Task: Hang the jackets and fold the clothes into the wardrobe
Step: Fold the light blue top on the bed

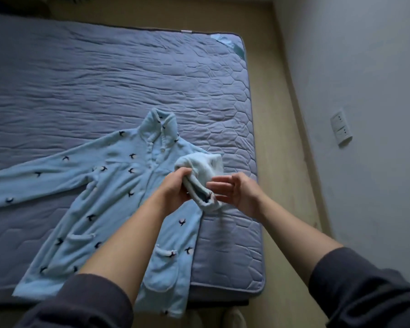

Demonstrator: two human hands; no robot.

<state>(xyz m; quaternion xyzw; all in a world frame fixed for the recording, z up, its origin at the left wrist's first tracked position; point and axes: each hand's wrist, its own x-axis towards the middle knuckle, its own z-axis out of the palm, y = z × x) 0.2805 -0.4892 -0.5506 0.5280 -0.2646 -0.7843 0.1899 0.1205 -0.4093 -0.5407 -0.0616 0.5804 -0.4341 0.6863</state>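
Dark sleeves [81,301] — left hand [175,188] round robe cuff [207,201] (right hand [240,192] slack)

Nothing legible can be read anywhere. The small white tag [187,31] on the far edge of the quilted mattress [104,79] is too small to read, and the fleece pyjama top [118,192] lying on that mattress bears only bird motifs.

You face a bed [104,79] with a blue quilted cover, standing on the floor [277,162]. One pale blue jacket [118,204] lies on it, collar toward 12 o'clock, hem at the near edge, one sleeve [33,183] stretched toward 9 o'clock.
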